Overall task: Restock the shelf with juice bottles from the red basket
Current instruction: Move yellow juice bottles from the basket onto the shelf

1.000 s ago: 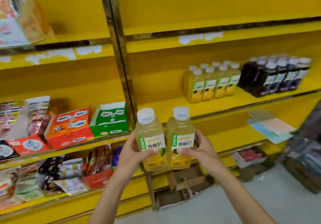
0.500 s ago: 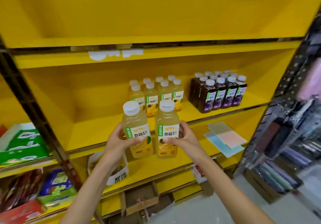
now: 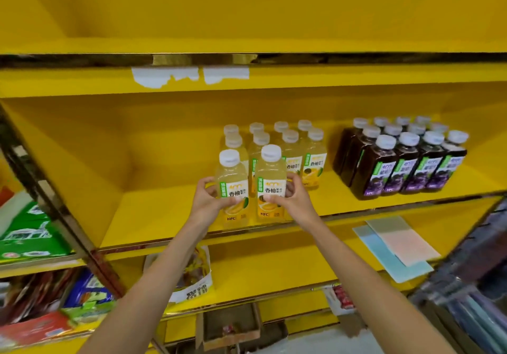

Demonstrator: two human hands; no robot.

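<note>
I hold two upright yellow juice bottles side by side over the front of the yellow shelf [image 3: 153,216]. My left hand [image 3: 207,201] grips the left bottle [image 3: 233,180] and my right hand [image 3: 295,198] grips the right bottle [image 3: 270,178]. Both have white caps and green-edged labels. Just behind them stands a block of several matching yellow juice bottles [image 3: 301,153]. Whether the held bottles touch the shelf board I cannot tell. The red basket is out of view.
Several dark purple juice bottles [image 3: 406,161] stand to the right on the same shelf. Left of the yellow bottles the shelf board is bare. Below lie a snack bag [image 3: 194,276] and coloured sheets [image 3: 397,246]. Green boxes [image 3: 27,230] fill the left bay.
Both hands have carried the two bottles up and forward to the shelf, right in front of the yellow bottle group. The view has moved closer and turned right.
</note>
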